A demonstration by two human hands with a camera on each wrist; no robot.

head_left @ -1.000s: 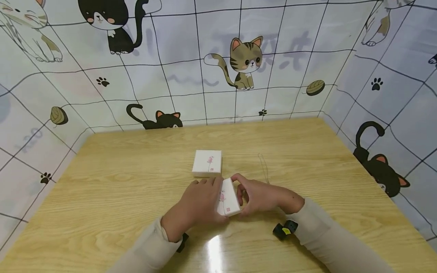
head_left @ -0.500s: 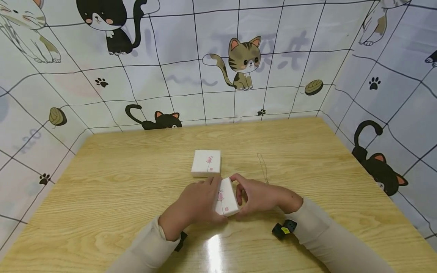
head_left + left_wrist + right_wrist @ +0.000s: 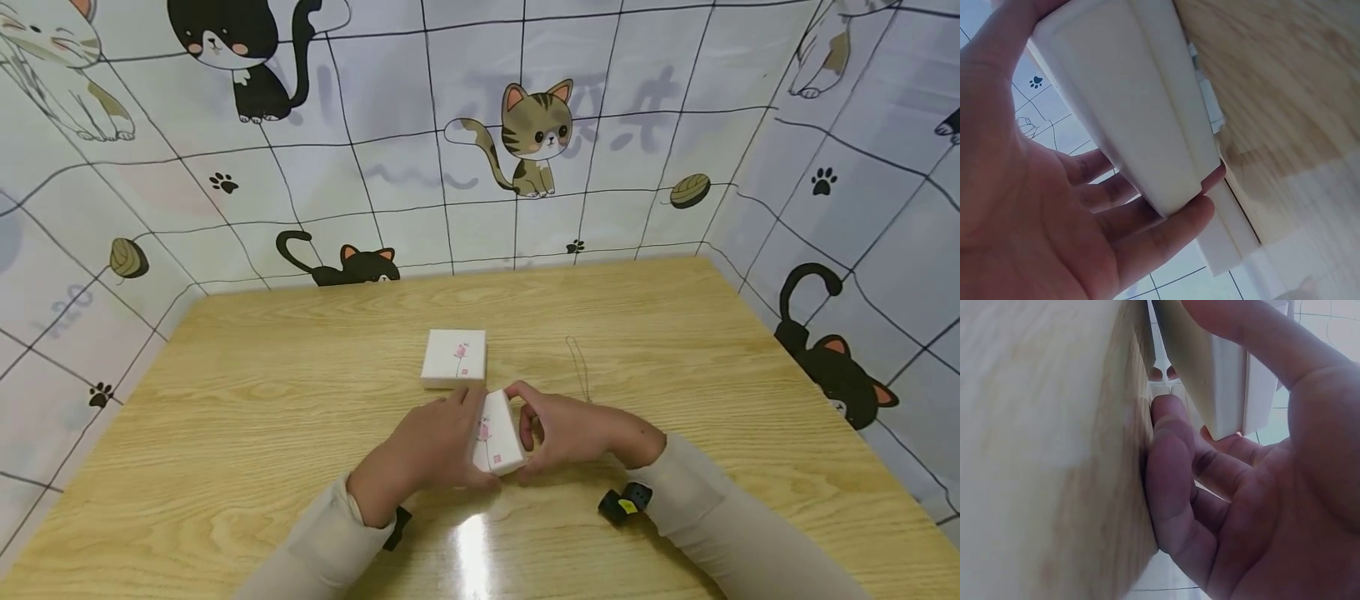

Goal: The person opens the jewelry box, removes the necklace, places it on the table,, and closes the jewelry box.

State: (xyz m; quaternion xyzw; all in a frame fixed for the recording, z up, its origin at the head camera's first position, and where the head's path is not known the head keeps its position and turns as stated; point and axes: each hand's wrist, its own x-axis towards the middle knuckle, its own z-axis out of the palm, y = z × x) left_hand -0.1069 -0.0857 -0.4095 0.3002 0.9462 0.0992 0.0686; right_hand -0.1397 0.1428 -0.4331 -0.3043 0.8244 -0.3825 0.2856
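Note:
A small white lidded box (image 3: 501, 437) with a pink flower print sits between both hands, turned at an angle. My left hand (image 3: 438, 440) grips it from the left, thumb at the near end and fingertips at the far end. From the right, my right hand (image 3: 570, 431) pinches it, index finger at the far corner and thumb at the near one. The left wrist view shows a lid seam running along the side of the box (image 3: 1116, 100). In the right wrist view the box's end (image 3: 1229, 384) is tilted over the table, with curled fingers (image 3: 1171, 469) low against the wood.
A second white box (image 3: 450, 360) with the same flower print lies just beyond the hands. Right of it, a thin looped cord or chain (image 3: 577, 367) rests on the wooden table (image 3: 262, 400). Cat-patterned cloth (image 3: 405, 183) walls the back and sides.

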